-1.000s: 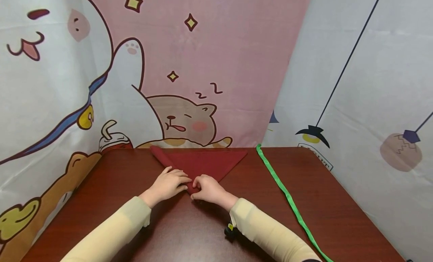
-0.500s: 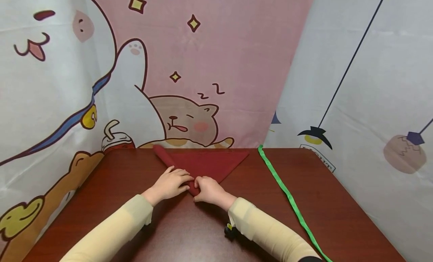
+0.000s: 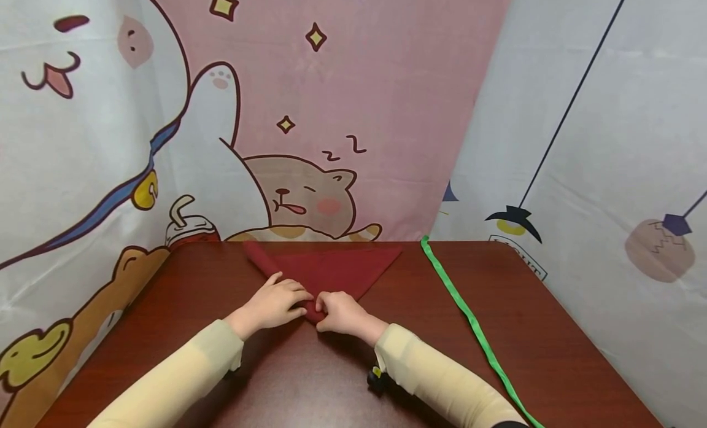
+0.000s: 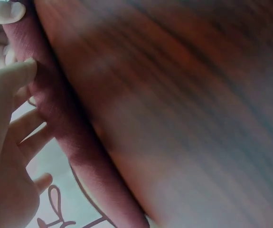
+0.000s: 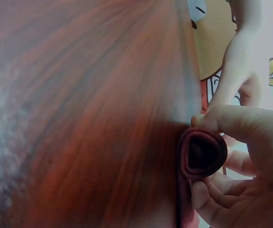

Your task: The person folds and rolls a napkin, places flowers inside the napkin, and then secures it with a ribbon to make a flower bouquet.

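A dark red cloth (image 3: 342, 268) lies as a triangle on the table, its left edge wound into a slanting roll. My left hand (image 3: 273, 305) holds the roll near its close end; in the left wrist view the thumb presses the near side of the rolled edge (image 4: 62, 118) and the fingers reach over the far side. At the close tip, my right hand (image 3: 345, 314) grips the roll between thumb and fingers. Layers and a hollow centre show at the roll's end (image 5: 185, 152) in the right wrist view.
A long green ribbon (image 3: 474, 326) runs down the right side of the brown wooden table (image 3: 309, 379). A small black object with a yellow mark (image 3: 377, 381) is by the right sleeve. Behind the table hangs a printed cartoon curtain (image 3: 386, 108).
Both hands stay on the roll. Over the last half second its far end has shifted slightly left, and the left hand has moved slightly left too. The ribbon lies still.
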`<state>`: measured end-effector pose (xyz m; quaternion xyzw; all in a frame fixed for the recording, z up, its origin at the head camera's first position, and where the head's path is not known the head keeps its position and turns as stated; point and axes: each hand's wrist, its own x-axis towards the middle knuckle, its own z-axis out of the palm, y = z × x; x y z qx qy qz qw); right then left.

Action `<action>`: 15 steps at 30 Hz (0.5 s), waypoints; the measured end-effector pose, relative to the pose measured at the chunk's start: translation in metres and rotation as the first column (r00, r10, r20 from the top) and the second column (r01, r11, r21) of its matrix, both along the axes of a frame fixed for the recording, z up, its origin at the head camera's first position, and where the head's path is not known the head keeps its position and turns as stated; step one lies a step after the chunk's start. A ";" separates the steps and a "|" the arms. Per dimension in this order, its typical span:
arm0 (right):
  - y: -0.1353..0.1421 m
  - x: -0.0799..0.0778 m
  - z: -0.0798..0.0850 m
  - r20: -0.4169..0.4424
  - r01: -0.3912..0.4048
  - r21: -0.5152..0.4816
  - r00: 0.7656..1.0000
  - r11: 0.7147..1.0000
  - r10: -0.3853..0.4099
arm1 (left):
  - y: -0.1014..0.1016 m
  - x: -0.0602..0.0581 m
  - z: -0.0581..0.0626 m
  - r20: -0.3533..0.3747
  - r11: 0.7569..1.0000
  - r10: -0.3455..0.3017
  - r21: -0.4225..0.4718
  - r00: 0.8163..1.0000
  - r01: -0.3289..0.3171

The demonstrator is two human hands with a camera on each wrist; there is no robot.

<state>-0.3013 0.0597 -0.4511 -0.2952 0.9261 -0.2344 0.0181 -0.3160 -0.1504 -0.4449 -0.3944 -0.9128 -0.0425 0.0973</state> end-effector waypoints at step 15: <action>0.015 -0.011 -0.001 0.154 0.055 -0.114 0.987 0.992 -0.037 | 0.005 0.000 -0.001 -0.043 0.997 -0.056 0.051 0.997 0.058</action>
